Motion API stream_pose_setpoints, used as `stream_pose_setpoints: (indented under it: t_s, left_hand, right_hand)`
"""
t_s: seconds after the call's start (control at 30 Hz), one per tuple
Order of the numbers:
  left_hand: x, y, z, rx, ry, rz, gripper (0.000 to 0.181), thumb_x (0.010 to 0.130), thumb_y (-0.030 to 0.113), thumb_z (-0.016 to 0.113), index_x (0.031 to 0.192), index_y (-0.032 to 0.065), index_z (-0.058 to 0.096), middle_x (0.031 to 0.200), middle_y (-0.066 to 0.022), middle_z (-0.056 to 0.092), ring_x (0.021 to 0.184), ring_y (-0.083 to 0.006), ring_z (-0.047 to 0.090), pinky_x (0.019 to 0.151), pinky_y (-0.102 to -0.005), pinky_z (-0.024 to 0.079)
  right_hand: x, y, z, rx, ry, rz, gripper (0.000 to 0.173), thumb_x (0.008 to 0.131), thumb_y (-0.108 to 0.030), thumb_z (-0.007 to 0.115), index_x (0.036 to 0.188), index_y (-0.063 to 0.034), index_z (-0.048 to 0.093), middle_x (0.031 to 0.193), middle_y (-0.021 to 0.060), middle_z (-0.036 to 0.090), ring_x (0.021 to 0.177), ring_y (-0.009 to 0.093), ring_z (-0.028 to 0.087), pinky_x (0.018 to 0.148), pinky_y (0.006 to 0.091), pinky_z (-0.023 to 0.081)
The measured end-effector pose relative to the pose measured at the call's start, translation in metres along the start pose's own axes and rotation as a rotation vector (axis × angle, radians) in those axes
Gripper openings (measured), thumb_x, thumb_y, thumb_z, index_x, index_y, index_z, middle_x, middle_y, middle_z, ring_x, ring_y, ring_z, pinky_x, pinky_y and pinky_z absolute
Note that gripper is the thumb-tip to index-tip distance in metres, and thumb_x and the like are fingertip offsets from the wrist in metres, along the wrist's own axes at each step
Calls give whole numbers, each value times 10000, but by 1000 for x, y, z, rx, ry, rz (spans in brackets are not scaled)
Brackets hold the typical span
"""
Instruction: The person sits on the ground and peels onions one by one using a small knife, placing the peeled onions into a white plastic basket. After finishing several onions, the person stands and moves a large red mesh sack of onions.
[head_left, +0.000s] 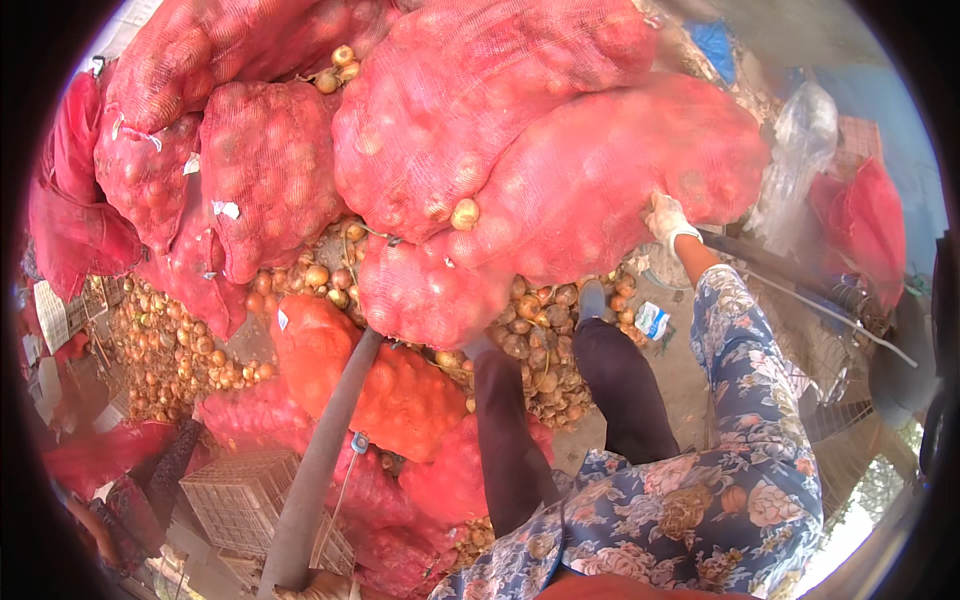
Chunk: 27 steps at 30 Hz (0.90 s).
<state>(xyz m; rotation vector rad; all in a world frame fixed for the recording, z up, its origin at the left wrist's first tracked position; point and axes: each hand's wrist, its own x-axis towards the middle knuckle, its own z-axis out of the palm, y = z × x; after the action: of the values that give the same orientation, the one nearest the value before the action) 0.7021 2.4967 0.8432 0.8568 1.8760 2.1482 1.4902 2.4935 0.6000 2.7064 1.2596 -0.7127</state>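
Note:
My right hand (666, 219), in a pale glove, grips the side of a long red mesh sack of onions (600, 172). The sack lies slanted, its lower left end bulging near my shins. My left hand (319, 586) is at the bottom edge, partly cut off, with its fingers against a grey-brown post (330, 442). Behind the long sack rests another large red mesh sack (465, 97). A single onion (465, 214) sits on the mesh where the two sacks meet.
Loose onions (536, 330) cover the ground around my feet. Left of them are more red sacks (266, 165), an orange sack (397, 397) and a plastic crate (240, 487). A dark bar (772, 262) juts out at right. Another person's arm (94, 529) shows at lower left.

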Motion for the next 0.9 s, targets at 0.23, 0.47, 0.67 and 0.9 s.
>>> stream_pose_setpoints:
  t_s: [0.23, 0.47, 0.67, 0.9]
  left_hand:
    - [-31, -33, 78, 66, -64, -40, 293, 842, 210, 706, 1054, 10, 680, 1177, -118, 638, 1116, -275, 592, 1026, -422, 442]
    - [-58, -50, 153, 78, -173, -71, 296, 840, 209, 709, 1056, 8, 679, 1177, -119, 637, 1114, -273, 592, 1026, -420, 443]
    - [-84, -56, 214, 77, -256, -93, 300, 839, 209, 711, 1057, 6, 678, 1178, -119, 637, 1112, -272, 592, 1025, -418, 443]
    - [-116, -56, 280, 84, -345, -93, 304, 838, 208, 714, 1060, 4, 676, 1178, -119, 636, 1110, -271, 592, 1025, -416, 444]
  right_hand:
    - [4, 0, -13, 166, -113, 9, 209, 770, -63, 655, 937, 6, 549, 917, 268, 626, 927, 438, 608, 759, 506, 471]
    - [0, -12, -90, 485, -293, 160, 228, 829, -173, 651, 912, 18, 558, 862, 221, 627, 870, 392, 617, 736, 453, 469]
    - [41, 38, -165, 502, 477, 308, 159, 848, -156, 604, 914, -19, 557, 847, 201, 619, 815, 346, 605, 726, 426, 468]
    - [91, 153, -197, 179, 604, 650, 283, 865, -302, 587, 1033, -79, 635, 1078, 182, 662, 1010, 354, 634, 867, 438, 498]
